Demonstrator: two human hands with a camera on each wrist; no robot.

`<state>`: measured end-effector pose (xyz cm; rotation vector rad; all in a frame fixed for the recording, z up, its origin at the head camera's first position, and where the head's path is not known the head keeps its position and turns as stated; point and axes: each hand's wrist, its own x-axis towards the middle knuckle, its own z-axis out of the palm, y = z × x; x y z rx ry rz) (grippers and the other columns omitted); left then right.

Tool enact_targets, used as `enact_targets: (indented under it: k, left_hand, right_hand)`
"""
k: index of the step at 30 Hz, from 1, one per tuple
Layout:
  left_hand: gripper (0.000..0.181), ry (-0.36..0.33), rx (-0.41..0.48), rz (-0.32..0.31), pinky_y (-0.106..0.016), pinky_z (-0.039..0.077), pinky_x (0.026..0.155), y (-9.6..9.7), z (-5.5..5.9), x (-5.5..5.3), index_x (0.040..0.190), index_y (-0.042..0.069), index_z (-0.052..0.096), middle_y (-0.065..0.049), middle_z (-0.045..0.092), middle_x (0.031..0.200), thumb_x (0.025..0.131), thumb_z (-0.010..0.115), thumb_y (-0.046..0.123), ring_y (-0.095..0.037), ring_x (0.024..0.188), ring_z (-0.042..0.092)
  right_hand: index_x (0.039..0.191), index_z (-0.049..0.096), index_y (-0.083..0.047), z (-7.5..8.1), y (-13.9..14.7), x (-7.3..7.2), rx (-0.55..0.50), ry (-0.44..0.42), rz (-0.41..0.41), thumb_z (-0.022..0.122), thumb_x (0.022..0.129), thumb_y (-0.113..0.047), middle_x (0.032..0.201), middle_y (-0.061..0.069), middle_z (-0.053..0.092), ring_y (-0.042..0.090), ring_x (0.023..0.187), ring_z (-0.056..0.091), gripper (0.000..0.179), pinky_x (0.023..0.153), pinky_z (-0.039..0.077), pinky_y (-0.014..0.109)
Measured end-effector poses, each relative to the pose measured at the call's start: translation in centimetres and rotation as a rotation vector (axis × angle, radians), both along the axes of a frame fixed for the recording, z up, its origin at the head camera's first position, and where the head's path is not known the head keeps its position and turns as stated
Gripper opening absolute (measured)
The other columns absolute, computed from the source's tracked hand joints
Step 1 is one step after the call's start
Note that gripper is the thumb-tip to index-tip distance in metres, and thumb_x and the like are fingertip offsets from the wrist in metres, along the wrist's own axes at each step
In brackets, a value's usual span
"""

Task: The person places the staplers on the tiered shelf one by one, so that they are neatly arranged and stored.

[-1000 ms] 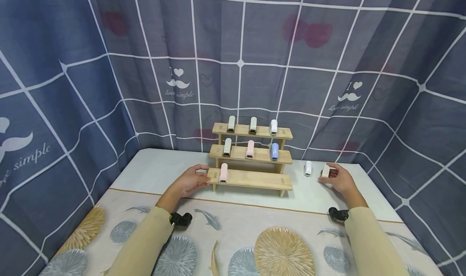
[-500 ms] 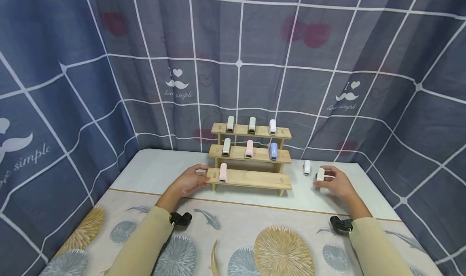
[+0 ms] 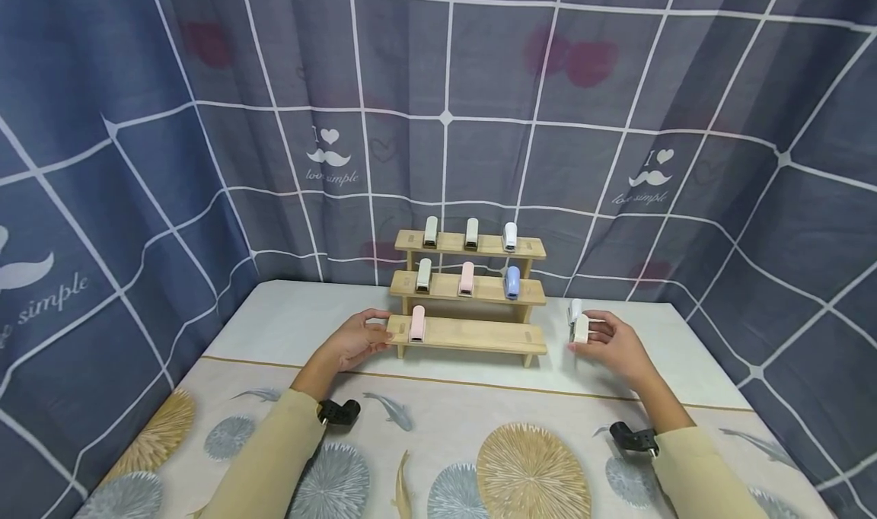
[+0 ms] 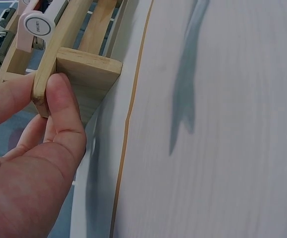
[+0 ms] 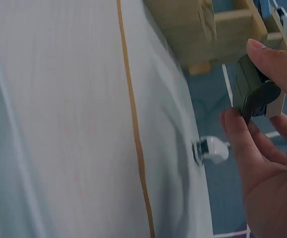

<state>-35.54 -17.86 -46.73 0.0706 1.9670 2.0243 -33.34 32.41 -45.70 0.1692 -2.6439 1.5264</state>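
A three-step wooden stand (image 3: 486, 336) bears several small staplers. My left hand (image 3: 358, 341) pinches the left end of its lowest step; the left wrist view shows thumb and fingers on either side of the board (image 4: 48, 64). Near that end stands a pink stapler (image 3: 417, 324). Right of the stand, my right hand (image 3: 614, 347) holds a cream stapler (image 3: 581, 329) between thumb and fingers. Its dark grey base (image 5: 252, 82) faces the right wrist camera. Just behind it in the head view is a white stapler (image 3: 574, 307), partly hidden, standing on the white tabletop.
On the middle step are a pale stapler (image 3: 423, 275), a pink stapler (image 3: 467, 279) and a blue stapler (image 3: 511, 283). Three light-coloured staplers line the top step (image 3: 456, 243). A patterned cloth (image 3: 432, 428) covers the front; a checked curtain (image 3: 404, 154) hangs behind.
My right hand has carried the cream stapler leftward, from the right of the white stapler to in front of it. The left hand keeps its grip on the stand.
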Motion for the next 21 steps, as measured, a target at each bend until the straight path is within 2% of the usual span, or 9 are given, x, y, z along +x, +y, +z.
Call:
enact_targets:
  k: [9,21]
  left_hand:
    - [0.06,-0.005,-0.003,0.001,-0.022,0.06,0.077,0.0,0.0,0.0,0.149,-0.005,0.035,-0.006,0.062,0.096,0.094,0.058,-0.012,-0.011,0.081,0.065]
    - [0.059,-0.005,-0.013,0.003,-0.024,0.06,0.079,0.1,0.2,0.0,0.148,-0.005,0.036,-0.006,0.062,0.096,0.094,0.058,-0.012,-0.012,0.081,0.065]
  right_hand:
    - [0.143,0.049,0.003,0.4,-2.9,1.8,-0.127,0.05,0.046,0.09,0.076,-0.008,0.124,0.021,0.064,-0.002,0.094,0.067,0.079,0.082,0.059,0.016]
    - [0.142,0.049,0.005,0.2,-6.1,3.0,-0.214,0.093,0.142,0.091,0.074,-0.004,0.138,0.028,0.056,-0.001,0.112,0.062,0.081,0.096,0.055,0.017]
